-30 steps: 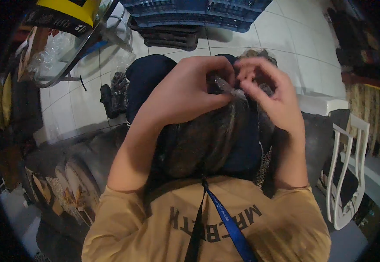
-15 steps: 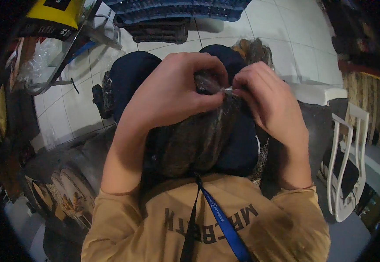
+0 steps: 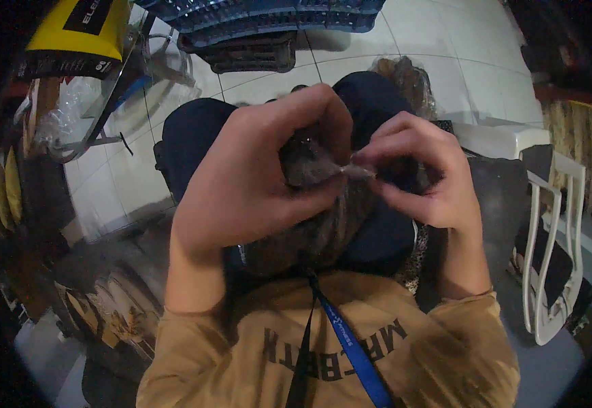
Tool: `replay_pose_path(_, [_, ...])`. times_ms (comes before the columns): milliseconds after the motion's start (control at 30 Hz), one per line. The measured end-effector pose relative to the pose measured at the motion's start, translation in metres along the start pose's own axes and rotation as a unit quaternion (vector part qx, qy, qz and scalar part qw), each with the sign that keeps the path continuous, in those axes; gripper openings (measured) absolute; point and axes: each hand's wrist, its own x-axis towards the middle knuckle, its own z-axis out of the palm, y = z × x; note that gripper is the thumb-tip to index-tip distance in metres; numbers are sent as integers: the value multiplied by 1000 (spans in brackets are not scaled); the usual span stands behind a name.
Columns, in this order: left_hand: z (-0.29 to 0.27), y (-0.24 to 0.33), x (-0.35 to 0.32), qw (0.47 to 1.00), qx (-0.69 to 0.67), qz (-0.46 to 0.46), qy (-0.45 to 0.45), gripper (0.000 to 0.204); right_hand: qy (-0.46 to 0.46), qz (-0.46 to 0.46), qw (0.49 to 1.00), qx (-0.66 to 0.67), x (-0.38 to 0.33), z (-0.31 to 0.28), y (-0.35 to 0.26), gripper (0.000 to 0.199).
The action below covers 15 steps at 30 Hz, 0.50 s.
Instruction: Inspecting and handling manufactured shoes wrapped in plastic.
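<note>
A clear plastic bag [image 3: 309, 241] with dark contents lies on my lap, between my thighs. Its neck is gathered into a thin twist just above the lap. My left hand [image 3: 248, 170] curves around the loose film, thumb and fingertips pinched at the gathered neck. From the other side, my right hand [image 3: 435, 166] holds the twisted end between thumb and fingers. The two sets of fingertips are nearly touching. What exactly is inside the bag cannot be made out.
On the tiled floor ahead stand a blue crate [image 3: 262, 20] and a black crate [image 3: 258, 58]. A plastic-wrapped bundle [image 3: 406, 81] lies beyond my right knee. A yellow and black package [image 3: 81, 34] is at far left, a white plastic chair [image 3: 557, 258] at right, shoes [image 3: 122, 296] at lower left.
Both hands have come lower and closer in the picture, still at the bag's neck. My right fingers have opened into a rounder pinch, showing more of the twisted end.
</note>
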Motion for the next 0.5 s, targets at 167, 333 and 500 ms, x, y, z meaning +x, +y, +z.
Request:
replay_pose_path(167, [-6, 3, -3, 1000, 0, 16, -3, 31, -15, -48, 998, -38, 9, 2, -10, 26])
replay_pose_path(333, [-6, -7, 0, 998, -16, 59, -9, 30, 50, -65, 995, -62, 10, 13, -8, 19])
replay_pose_path(500, [-5, -12, 2, 1000, -3, 25, -15, 29, 86, -14, 996, 18, 9, 34, 4, 9])
